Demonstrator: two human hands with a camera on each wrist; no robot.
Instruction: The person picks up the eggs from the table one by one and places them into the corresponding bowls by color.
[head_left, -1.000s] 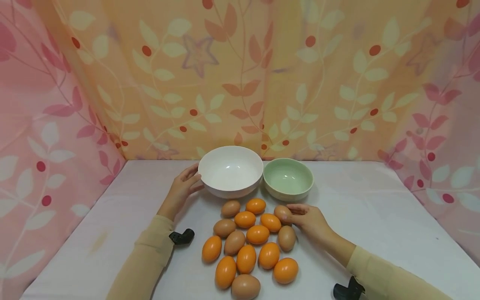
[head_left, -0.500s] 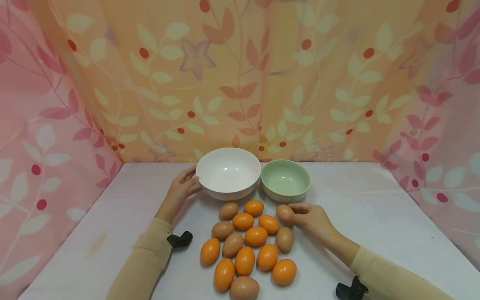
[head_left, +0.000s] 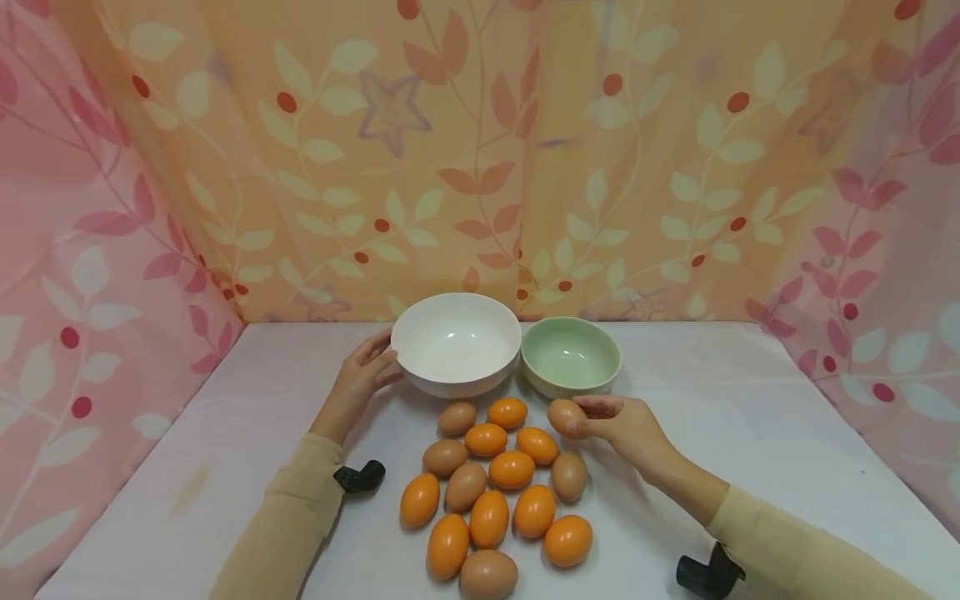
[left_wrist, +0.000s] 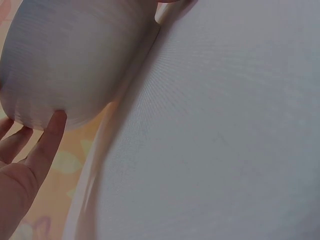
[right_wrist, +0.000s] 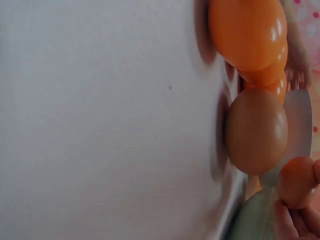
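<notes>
A white bowl (head_left: 456, 346) stands at the back of the table, with a smaller pale green bowl (head_left: 572, 358) close by on its right. My left hand (head_left: 358, 379) touches the white bowl's outer left side; in the left wrist view its fingers (left_wrist: 47, 142) lie fairly straight against the wall. Between thumb and fingers, my right hand (head_left: 626, 429) pinches a brown egg (head_left: 566, 417), held just in front of the green bowl. Several orange eggs (head_left: 512, 470) and several brown eggs (head_left: 466, 487) lie grouped on the table in front of the bowls. Both bowls show bare insides.
A white cloth (head_left: 750, 400) covers the table. Patterned curtains (head_left: 480, 167) hang behind it and along both sides. Black wrist mounts (head_left: 360, 477) sit on both forearms. One brown egg (head_left: 569, 477) lies just below the right hand.
My right hand has taken the brown egg from its spot at the group's right edge and raised it slightly toward the green bowl. The left hand stays against the white bowl.
</notes>
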